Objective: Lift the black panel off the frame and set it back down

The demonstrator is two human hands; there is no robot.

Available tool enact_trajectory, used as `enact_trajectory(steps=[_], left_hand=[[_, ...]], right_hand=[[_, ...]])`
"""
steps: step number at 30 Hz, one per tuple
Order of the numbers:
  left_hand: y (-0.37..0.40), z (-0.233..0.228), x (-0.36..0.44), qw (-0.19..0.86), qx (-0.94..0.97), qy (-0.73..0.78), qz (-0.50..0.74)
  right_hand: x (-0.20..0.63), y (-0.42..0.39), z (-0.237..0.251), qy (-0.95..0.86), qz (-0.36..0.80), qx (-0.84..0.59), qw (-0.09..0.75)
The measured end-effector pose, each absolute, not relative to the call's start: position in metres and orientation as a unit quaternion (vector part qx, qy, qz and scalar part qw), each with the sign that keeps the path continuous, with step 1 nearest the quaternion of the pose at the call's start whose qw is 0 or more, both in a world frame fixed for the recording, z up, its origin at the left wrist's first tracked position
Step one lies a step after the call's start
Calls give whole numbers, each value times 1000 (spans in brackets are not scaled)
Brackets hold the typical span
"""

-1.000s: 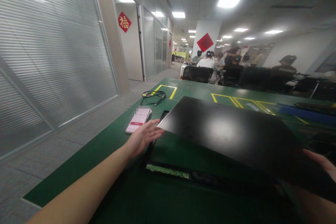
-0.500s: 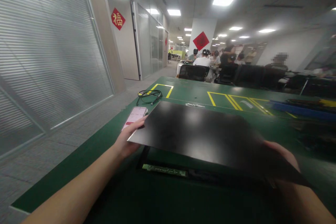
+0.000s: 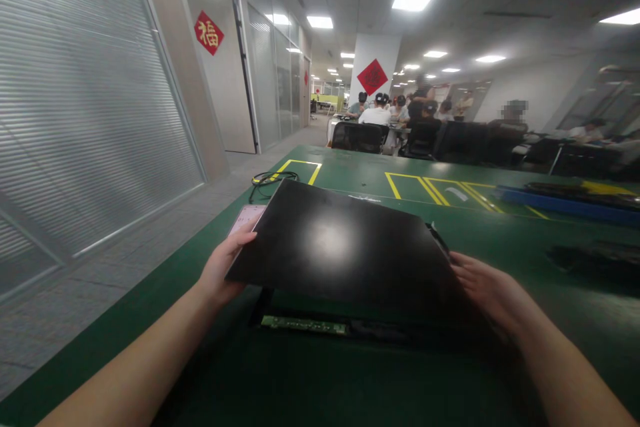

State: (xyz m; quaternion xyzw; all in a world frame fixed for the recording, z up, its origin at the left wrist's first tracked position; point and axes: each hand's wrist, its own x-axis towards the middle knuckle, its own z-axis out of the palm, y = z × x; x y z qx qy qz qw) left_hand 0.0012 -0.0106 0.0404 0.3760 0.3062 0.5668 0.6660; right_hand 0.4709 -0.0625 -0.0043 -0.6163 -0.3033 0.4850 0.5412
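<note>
Head cam: two bare hands hold a big flat black panel [image 3: 340,247] up over a green table [image 3: 500,227]. The left hand [image 3: 223,270] grips the panel's left edge w/ the thumb on top and the other fingers under it. The right hand [image 3: 493,290] grips the right edge – its fingers lie along the side of the panel. The panel is tilted a bit, w/ a ceiling light shining off the middle of it. Under the panel, on the table, lies a dark frame [image 3: 320,323] w/ a thin green circuit strip [image 3: 304,325] at its near edge. A phone [image 3: 246,217] w/ a lit screen lies just beside the left hand, partly behind the panel's corner. A black cable [image 3: 270,180] is coiled further back on the table, near yellow tape lines [image 3: 430,188]. Far back, people sit at desks – too small to tell more.
</note>
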Motion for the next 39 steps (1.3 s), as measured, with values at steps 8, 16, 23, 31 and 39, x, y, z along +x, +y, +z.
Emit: enact_trajectory(steps=[8,16,23,31,39], left_hand=[[-11,31,4,641,403,361,544],[-12,29,10,647,383,390,531],[-12,22,16,674,374,368,521],[-14,17,20,697,356,358,510],[-14,13,22,712,369,332,496]], right_hand=[[466,-60,2,-240,421,-688,541],[473,-59,-2,-313,326,-741,496],[472,-61,0,-324,264,-775,474],[476,-61,-1,-325,252,-781,470],[487,-59,-9,-352,215,-798,439]])
